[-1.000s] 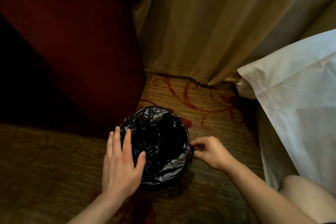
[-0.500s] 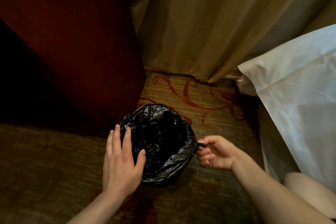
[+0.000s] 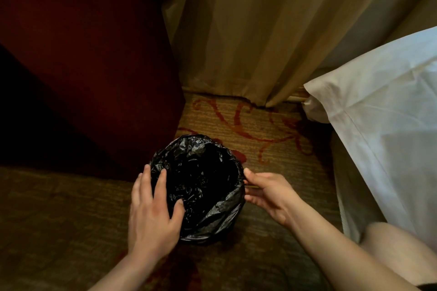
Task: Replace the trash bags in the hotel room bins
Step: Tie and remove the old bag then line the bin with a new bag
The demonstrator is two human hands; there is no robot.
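Both left hand (image 3: pixel 151 215) and right hand (image 3: pixel 269 194) touch the bag (image 3: pixel 201 172).

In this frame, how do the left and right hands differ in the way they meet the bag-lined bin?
The left hand lies palm down over the near-left rim of the trash bag, fingers spread; the right hand meets the right rim side-on, fingers pointing at it. The left thumb dips inside the bag; the right thumb sits outside. Both touch the black plastic.

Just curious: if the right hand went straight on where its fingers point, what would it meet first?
The black trash bag, at its right-hand wall. The right hand points left at it, fingertips apparently touching, though depth is unclear.
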